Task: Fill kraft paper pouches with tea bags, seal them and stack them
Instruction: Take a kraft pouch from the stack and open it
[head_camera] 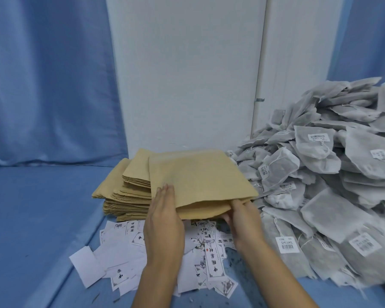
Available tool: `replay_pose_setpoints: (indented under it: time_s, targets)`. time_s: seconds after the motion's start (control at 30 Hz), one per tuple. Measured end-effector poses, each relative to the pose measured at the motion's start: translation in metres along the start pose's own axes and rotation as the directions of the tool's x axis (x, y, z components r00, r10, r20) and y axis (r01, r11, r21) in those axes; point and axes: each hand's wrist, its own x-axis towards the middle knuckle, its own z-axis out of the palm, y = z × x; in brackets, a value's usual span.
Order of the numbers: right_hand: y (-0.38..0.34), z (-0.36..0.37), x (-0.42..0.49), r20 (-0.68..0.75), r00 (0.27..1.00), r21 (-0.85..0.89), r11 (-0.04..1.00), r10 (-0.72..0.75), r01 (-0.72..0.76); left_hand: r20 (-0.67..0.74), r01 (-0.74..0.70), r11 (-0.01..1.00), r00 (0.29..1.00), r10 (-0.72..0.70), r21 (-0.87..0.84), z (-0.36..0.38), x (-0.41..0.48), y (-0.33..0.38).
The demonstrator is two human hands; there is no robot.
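A kraft paper pouch (198,176) is lifted in front of me, its mouth toward me and gaping. My left hand (165,221) lies flat with straight fingers against the pouch's left edge. My right hand (242,221) pinches the pouch's lower lip at the near right corner, fingers curled under it. Behind and left of it sits a stack of flat kraft pouches (125,196). A large heap of grey mesh tea bags (333,174) with barcode labels fills the right side.
Several white printed labels (209,258) are scattered on the blue cloth surface (31,218) under my hands. A white wall panel (187,74) and blue curtains (49,85) close off the back.
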Motion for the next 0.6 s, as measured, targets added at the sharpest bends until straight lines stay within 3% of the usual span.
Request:
replay_pose_setpoints:
  time_s: [0.07, 0.13, 0.23, 0.33, 0.4, 0.47, 0.53, 0.6]
  targets:
    - [0.001, 0.007, -0.009, 0.187, 0.972, -0.274, 0.943, -0.141, 0.189, -0.001, 0.018, 0.998, 1.0, -0.018, -0.06, 0.003, -0.003, 0.008]
    - [0.003, 0.016, -0.018, 0.409, 0.886, -0.315, 0.878, -0.218, 0.361, 0.017, 0.086, 0.977, 0.996, -0.084, -0.195, 0.005, -0.005, 0.021]
    - [0.003, 0.023, -0.027, 0.541, 0.79, -0.333, 0.789, -0.288, 0.516, 0.135, 0.31, 0.831, 0.951, -0.279, -0.463, 0.006, -0.004, 0.037]
    - [0.001, 0.021, -0.028, 0.594, 0.686, -0.452, 0.531, -0.42, 0.716, 0.235, 0.465, 0.566, 0.87, -0.432, -0.68, 0.005, 0.001, 0.04]
    - [0.001, 0.016, -0.024, 0.605, 0.663, -0.589, 0.313, -0.441, 0.745, 0.279, 0.514, 0.399, 0.811, -0.514, -0.759, 0.003, 0.003, 0.04]
    - [0.001, 0.009, -0.017, 0.635, 0.66, -0.672, 0.136, -0.4, 0.728, 0.278, 0.504, 0.342, 0.799, -0.533, -0.793, 0.002, 0.003, 0.036]
    - [0.002, 0.003, -0.014, 0.604, 0.67, -0.684, 0.151, -0.432, 0.714, 0.295, 0.531, 0.352, 0.787, -0.541, -0.771, 0.003, 0.003, 0.027]
    - [0.001, 0.001, -0.015, 0.486, 0.677, -0.638, 0.305, -0.554, 0.707, 0.334, 0.588, 0.355, 0.754, -0.565, -0.727, 0.008, 0.001, 0.019]
